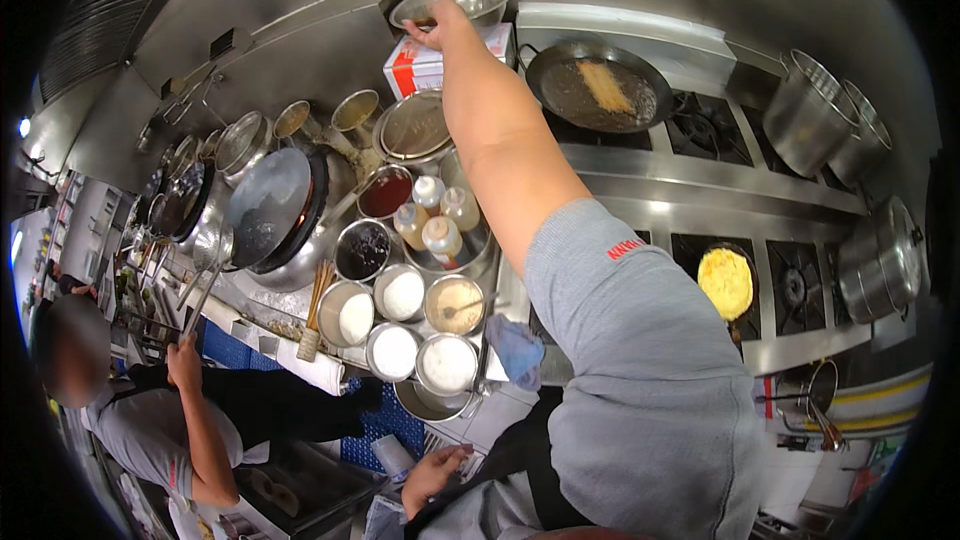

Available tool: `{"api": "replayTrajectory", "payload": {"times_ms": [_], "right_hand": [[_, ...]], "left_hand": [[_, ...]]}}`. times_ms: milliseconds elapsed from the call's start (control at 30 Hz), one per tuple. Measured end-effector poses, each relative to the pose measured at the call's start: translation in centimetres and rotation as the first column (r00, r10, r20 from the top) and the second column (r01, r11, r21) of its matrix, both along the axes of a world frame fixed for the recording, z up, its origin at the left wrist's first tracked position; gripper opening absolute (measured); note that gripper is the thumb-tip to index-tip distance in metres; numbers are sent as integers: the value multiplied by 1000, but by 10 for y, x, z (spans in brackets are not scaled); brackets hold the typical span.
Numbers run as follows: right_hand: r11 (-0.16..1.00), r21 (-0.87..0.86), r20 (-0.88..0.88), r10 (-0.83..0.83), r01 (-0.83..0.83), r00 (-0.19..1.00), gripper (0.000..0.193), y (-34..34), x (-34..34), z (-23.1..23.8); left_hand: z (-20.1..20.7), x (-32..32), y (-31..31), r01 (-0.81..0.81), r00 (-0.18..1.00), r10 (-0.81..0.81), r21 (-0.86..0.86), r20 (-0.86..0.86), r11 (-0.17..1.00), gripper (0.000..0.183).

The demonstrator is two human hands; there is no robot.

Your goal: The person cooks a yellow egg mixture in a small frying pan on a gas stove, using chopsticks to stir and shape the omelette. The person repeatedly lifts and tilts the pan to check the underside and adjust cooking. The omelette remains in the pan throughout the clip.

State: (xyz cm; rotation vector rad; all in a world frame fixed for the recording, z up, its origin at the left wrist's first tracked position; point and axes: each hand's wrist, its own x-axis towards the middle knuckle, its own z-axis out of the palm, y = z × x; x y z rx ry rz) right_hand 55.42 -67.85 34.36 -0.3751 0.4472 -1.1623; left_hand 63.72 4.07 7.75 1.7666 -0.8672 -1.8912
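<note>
- While the right hand (436,24) is at the metal bowl (485,6), can't tell its grip
- Box (427,70) just below those fingers
- Left hand (432,478): fingers half-curled, hold unclear

right hand (440,27) blocks part of the steel bowl (488,8) at 12 o'clock, contents unclear tbh; co-worker's face (70,350) blurred near 9; left sleeve (485,512) chopped off at 6

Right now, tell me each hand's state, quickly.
Left hand: fingers loosely bent, nothing visible in it; open or closed cannot be told.
Right hand: at the metal bowl; fingers partly hidden, grip cannot be told.
</note>
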Motion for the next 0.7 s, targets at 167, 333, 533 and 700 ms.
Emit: {"api": "replayTrajectory", "payload": {"times_ms": [167, 333, 533, 700], "right_hand": [[987, -119, -661, 2, -108, 750, 22, -45, -29, -12], [870, -462, -882, -470, -175, -9, 27, 29, -150, -14], [803, -551, -776, -593, -226, -215, 39, 134, -328, -76], [902, -415, -842, -431, -121, -324, 36, 242, -419, -76]], "left_hand": [[-1, -36, -10, -106, 992, 111, 85, -53, 991, 40], [20, -48, -44, 218, 976, -218, -31, 14, 975, 39], [-18, -39, -36, 247, 967, -235, -139, 101, 959, 37], [-20, -66, -22, 366, 920, -328, -169, 217, 915, 39]]}}
